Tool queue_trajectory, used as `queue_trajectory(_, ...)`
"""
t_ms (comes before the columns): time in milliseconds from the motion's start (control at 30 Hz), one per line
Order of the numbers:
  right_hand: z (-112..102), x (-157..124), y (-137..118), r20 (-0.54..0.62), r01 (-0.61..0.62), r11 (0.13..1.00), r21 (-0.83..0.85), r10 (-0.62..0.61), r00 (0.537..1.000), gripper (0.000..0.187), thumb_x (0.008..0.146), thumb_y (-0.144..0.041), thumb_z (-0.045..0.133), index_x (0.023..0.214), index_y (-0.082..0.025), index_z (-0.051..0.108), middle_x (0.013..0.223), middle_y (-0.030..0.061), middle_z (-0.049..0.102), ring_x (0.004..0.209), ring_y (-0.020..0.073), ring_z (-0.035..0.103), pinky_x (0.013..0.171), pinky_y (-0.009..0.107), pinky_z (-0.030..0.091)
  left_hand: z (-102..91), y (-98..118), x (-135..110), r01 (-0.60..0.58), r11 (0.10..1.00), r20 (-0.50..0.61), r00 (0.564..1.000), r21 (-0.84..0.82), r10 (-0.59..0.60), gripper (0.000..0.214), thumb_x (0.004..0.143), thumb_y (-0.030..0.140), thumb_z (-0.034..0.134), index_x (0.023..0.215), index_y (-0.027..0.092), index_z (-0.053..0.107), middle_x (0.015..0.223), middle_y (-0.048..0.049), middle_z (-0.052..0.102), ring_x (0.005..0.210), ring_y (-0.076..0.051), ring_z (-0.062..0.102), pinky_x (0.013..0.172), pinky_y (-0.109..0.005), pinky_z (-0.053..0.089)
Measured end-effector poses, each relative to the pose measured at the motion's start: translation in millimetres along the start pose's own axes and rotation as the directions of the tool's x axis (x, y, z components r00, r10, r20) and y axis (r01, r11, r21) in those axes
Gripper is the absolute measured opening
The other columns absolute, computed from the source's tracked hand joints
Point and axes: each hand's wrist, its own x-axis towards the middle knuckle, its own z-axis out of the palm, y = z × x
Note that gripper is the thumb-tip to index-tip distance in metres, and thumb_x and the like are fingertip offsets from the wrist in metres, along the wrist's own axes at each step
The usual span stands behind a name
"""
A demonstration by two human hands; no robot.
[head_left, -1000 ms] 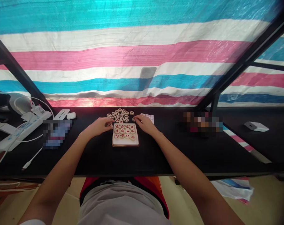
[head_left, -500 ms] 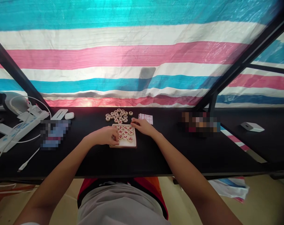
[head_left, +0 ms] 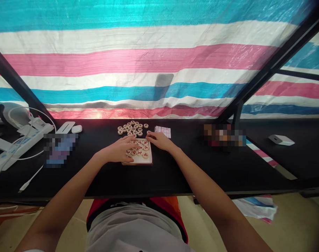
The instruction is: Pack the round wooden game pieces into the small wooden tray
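Observation:
A shallow white box [head_left: 141, 161] with a reddish rim holds rows of round Chinese chess pieces [head_left: 145, 154] marked in red. My left hand [head_left: 117, 148] lies over the box's left side, fingers spread above the pieces and thumb low near the front; it covers part of the rows. At the far right corner of the box, my right hand [head_left: 161, 141] has its thumb and fingertips closed on the edge, beside a loose red-marked piece [head_left: 148, 132]. Behind the box lies a cluster of loose, mostly dark-marked chess pieces [head_left: 136, 126].
A folded pink-lined paper [head_left: 163, 131] lies behind my right hand. To the left are a power strip [head_left: 22, 143], a white cable [head_left: 30, 182] and a white earphone case [head_left: 76, 129]. A white device [head_left: 282, 140] sits far right on the black desk [head_left: 201, 175]. Striped sheeting hangs behind.
My left hand has opened from a curled grip, its fingers stretching out across the pieces in the box. My right hand stays at the box's corner. The view has shifted slightly.

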Motion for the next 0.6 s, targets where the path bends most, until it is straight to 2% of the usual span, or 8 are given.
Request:
queue_trajectory(100,0.6,0.3,0.5,0.003,-0.004,1.0,0.017,0.004,1.0,0.029,0.089,-0.039,0.047,0.092,-0.018,0.066,0.074,0.0014,0.065,0.064,0.0131,0.054,0.062,0.024,0.035,-3.9,-4.3,-4.0,0.054,0.995,0.109,0.993,-0.089,-0.044,0.067,0.069,0.027,0.07,0.132,0.029,0.048,0.15,-0.0064,0.024,0.137,-0.032,0.021,0.111,-0.042,0.024)
queue_trajectory(200,1.1,0.7,0.7,0.006,-0.003,1.0,0.027,0.003,1.0,0.029,0.089,-0.04,0.048,0.092,-0.018,0.066,0.072,0.0009,0.064,0.064,0.013,0.053,0.061,0.024,0.035,-5.4,-6.8,-5.0,0.081,0.989,0.151,0.987,-0.12,-0.062,0.069,0.07,0.025,0.067,0.136,0.03,0.044,0.152,-0.0061,0.021,0.139,-0.031,0.019,0.112,-0.043,0.023)
queue_trajectory(267,1.4,0.9,0.7,0.005,-0.005,1.0,0.024,0.004,1.0,0.03,0.089,-0.041,0.047,0.092,-0.018,0.066,0.069,0.0003,0.062,0.063,0.0129,0.053,0.06,0.023,0.034,-2.9,-7.6,-3.5,0.083,0.991,0.123,0.99,-0.105,-0.07,0.063,0.074,0.03,0.065,0.134,0.029,0.046,0.151,-0.0075,0.023,0.139,-0.032,0.019,0.112,-0.045,0.022)
queue_trajectory(367,2.0,1.0,1.1,0.0,0.0,1.0,0.022,0.0,1.0,0.03,0.089,-0.04,0.047,0.092,-0.018,0.066,0.068,-0.0001,0.061,0.062,0.0128,0.052,0.06,0.024,0.034,4.6,-5.4,1.0,0.049,0.997,0.0,0.999,-0.058,-0.049,0.051,0.08,0.038,0.061,0.128,0.023,0.054,0.145,-0.0113,0.034,0.136,-0.032,0.025,0.111,-0.046,0.023)
queue_trajectory(467,2.9,1.4,2.4,-0.003,0.001,1.0,0.023,-0.001,1.0,0.029,0.089,-0.04,0.047,0.091,-0.018,0.066,0.068,-0.0001,0.061,0.063,0.0128,0.052,0.061,0.024,0.033,11.9,5.3,5.8,-0.045,0.998,-0.11,0.993,-0.037,0.041,0.036,0.083,0.035,0.058,0.117,0.022,0.062,0.136,-0.0107,0.045,0.131,-0.028,0.035,0.11,-0.042,0.027)
queue_trajectory(600,3.3,2.1,3.6,0.001,0.006,1.0,0.025,-0.006,1.0,0.029,0.089,-0.04,0.047,0.091,-0.018,0.066,0.068,0.0,0.062,0.062,0.0128,0.052,0.062,0.024,0.034,20.6,25.9,9.5,-0.199,0.98,-0.116,0.974,-0.032,0.194,0.026,0.086,0.04,0.055,0.102,0.024,0.069,0.129,-0.0067,0.052,0.123,-0.023,0.044,0.107,-0.036,0.031)
